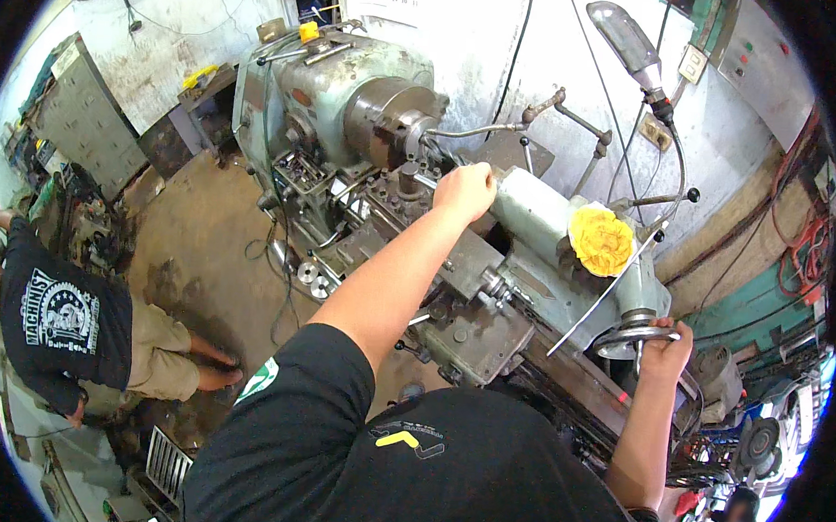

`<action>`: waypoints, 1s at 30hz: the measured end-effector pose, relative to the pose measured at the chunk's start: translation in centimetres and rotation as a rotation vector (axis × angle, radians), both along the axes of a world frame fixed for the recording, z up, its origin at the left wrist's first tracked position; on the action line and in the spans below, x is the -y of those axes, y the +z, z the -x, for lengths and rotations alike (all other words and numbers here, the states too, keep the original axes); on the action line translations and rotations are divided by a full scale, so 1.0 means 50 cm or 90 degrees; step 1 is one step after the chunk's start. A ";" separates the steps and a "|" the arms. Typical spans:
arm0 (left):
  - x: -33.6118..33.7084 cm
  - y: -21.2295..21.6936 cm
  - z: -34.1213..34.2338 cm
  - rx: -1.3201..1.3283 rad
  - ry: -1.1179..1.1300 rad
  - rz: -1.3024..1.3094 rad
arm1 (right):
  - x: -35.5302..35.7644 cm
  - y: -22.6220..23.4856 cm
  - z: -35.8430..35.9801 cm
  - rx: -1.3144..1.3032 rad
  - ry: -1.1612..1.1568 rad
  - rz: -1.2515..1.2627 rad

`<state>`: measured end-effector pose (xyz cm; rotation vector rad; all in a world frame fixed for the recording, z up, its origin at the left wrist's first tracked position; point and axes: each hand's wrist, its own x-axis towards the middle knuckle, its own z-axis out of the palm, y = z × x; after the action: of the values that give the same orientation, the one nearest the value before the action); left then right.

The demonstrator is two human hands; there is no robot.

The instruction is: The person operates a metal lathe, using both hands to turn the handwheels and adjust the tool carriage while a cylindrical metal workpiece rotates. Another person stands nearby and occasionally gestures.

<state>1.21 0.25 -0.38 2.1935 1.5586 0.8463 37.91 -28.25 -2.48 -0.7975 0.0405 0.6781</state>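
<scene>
My right hand grips the rim of a metal handwheel at the end of the lathe's tailstock. Farther left, my left hand is closed in a fist at the tailstock's front end; whatever lies inside it is hidden from view. Just beyond that fist, a twist drill bit points at the round lathe chuck. Below my left forearm sits the tool carriage with its small cranks. A bunched yellow cloth lies on top of the tailstock.
A long thin lever slants across the tailstock. Above it, a work lamp and a jointed pipe reach out by the wall. At the left, another person in a black shirt stands facing away. Metal discs lie beside the lathe.
</scene>
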 end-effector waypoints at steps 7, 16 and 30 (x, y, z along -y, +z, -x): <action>-0.001 0.001 0.000 0.001 0.000 0.003 | -0.021 -0.032 0.092 0.137 -0.025 0.074; 0.001 0.001 -0.002 0.006 0.008 0.001 | -0.030 -0.054 0.176 0.365 -0.084 0.247; 0.000 0.003 -0.004 -0.009 0.016 -0.002 | -0.025 -0.056 0.175 0.364 -0.074 0.234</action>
<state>1.41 0.24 -0.24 2.1906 1.5960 0.8430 29.15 -27.00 -5.30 -1.3104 -0.3133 0.3147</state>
